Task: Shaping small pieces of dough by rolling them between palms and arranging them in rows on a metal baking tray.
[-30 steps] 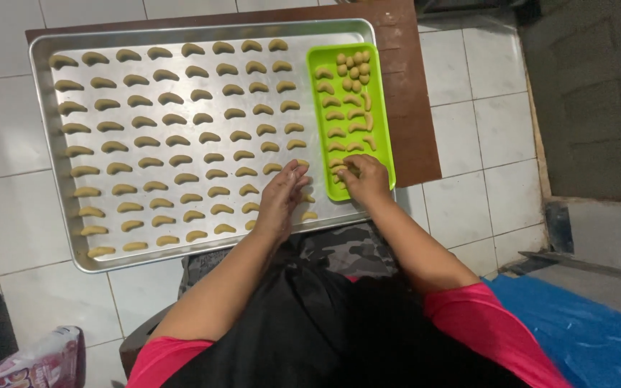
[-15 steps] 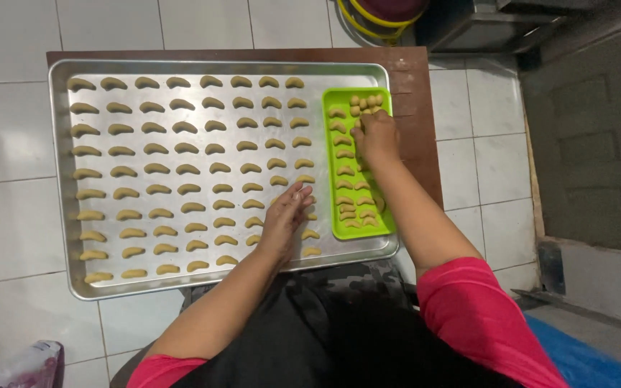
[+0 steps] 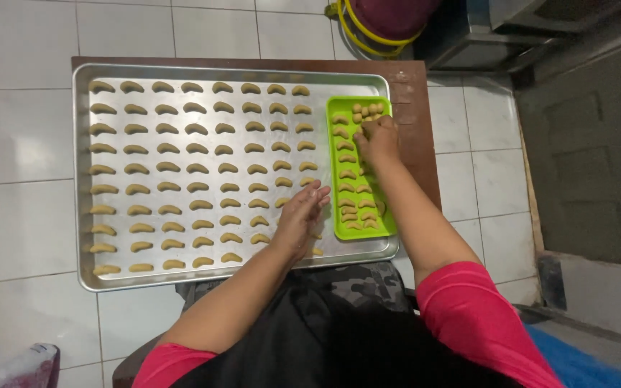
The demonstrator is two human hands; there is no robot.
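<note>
Right hand point(image 3: 377, 138) pinches dough pieces at the green tray's point(image 3: 389, 215) twelve o'clock end; left hand point(image 3: 300, 215) rests flat, fingers open, on the baking tray point(image 3: 80, 172).

One package in view — no labels, signs or screens.

A soft plastic packet point(image 3: 19, 366) lies on the white tiled floor at the bottom left corner, well apart from the surface. It is crinkled and glossy, pale pink to white with darker purple patches — only its upper part shows, the rest cut off by the edge, so its full shape cannot be told.
</note>
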